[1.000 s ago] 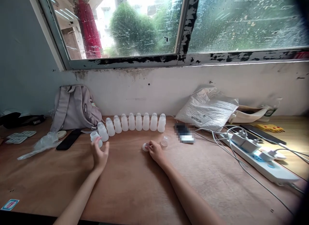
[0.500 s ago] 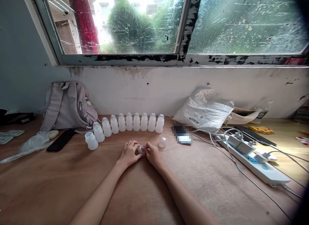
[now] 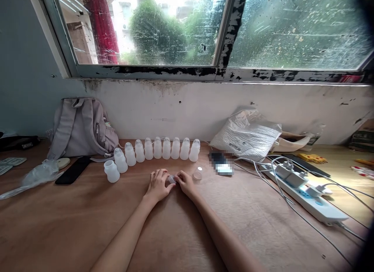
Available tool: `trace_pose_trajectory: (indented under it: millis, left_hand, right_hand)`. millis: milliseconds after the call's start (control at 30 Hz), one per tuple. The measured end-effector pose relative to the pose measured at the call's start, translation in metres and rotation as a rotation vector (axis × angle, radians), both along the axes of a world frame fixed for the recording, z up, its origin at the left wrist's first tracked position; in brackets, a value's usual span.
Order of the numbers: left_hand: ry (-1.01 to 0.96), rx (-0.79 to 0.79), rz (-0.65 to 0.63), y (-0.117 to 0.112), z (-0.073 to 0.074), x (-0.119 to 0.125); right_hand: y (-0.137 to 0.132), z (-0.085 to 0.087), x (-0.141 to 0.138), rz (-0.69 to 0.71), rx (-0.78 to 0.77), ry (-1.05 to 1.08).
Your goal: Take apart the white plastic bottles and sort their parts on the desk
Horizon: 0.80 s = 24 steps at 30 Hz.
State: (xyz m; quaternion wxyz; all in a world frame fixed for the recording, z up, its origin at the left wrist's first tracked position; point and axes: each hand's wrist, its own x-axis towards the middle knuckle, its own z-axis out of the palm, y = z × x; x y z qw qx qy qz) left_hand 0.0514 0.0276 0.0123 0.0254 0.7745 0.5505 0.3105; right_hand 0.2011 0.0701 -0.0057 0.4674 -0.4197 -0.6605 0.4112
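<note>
My left hand [image 3: 158, 184] and my right hand [image 3: 185, 182] meet on the wooden table [image 3: 175, 233], both pinching a small clear plastic cap [image 3: 172, 179] between their fingertips. A second clear cap [image 3: 198, 174] lies just right of my right hand. Behind the hands stands a row of several small white plastic bottles [image 3: 166, 148], capped. At the row's left end an uncapped white bottle [image 3: 111, 171] stands a little nearer to me.
A grey backpack [image 3: 82, 128] leans on the wall at the left, with a black phone [image 3: 73, 170] and a clear bag [image 3: 37, 174] before it. On the right lie a blurred dark item [image 3: 221, 163], a silver plastic bag [image 3: 248, 133] and a white power strip [image 3: 304, 190] with cables.
My left hand came away from the uncapped bottle at the left and joined my right hand at the small cap. The camera view shifted slightly.
</note>
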Motion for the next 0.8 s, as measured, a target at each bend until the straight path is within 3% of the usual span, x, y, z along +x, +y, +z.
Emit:
trace_pose_trajectory:
  millis: [233, 367, 533, 667, 800]
  left_hand:
    - [0.035, 0.016, 0.034, 0.000, -0.002, -0.011]
    - [0.058, 0.029, 0.240, 0.006, -0.007, -0.031]
    - [0.111, -0.029, 0.541, 0.011, -0.012, -0.051]
    - [0.142, -0.083, 0.646, 0.010, -0.013, -0.059]
    - [0.142, -0.109, 0.707, 0.008, -0.014, -0.065]
  right_hand:
    - [0.013, 0.002, 0.003, 0.093, -0.142, 0.144]
    - [0.015, 0.000, -0.001, 0.002, -0.146, 0.199]
    - [0.010, -0.004, -0.016, -0.155, -0.082, 0.106]
    - [0.006, -0.005, -0.023, -0.211, 0.008, 0.004]
    - [0.008, -0.005, -0.026, -0.160, 0.095, -0.069]
